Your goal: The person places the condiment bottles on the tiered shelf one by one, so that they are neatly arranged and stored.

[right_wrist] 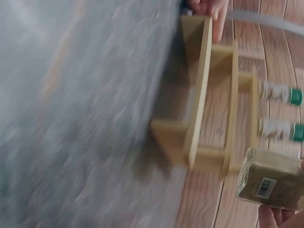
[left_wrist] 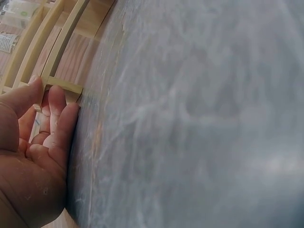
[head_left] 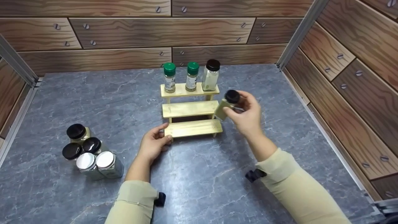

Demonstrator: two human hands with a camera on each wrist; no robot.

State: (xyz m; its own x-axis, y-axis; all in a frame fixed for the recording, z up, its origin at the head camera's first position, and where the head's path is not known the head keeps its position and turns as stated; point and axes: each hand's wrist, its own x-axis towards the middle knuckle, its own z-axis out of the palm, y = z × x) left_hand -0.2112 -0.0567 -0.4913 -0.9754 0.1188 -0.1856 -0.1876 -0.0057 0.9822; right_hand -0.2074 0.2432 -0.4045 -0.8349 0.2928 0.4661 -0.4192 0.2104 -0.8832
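Note:
A three-tier wooden rack (head_left: 192, 128) stands on the table. On its top tier are two green-capped spice jars (head_left: 169, 77) and a black-capped jar (head_left: 210, 76). My left hand (head_left: 153, 141) grips the left end of the bottom tier, thumb above and fingers below, as the left wrist view shows. My right hand (head_left: 247, 116) holds a square, black-capped spice jar (head_left: 222, 109), tilted, beside the right end of the middle tier. In the right wrist view this spice jar (right_wrist: 270, 180) shows a barcode label and greenish-brown contents.
At the left of the table stands a group of jars, some with black lids (head_left: 76, 131) and two with white lids (head_left: 105, 159). Wood-patterned panels (head_left: 161, 32) wall the back and the sides, with a metal rail (head_left: 301, 34) at the corner.

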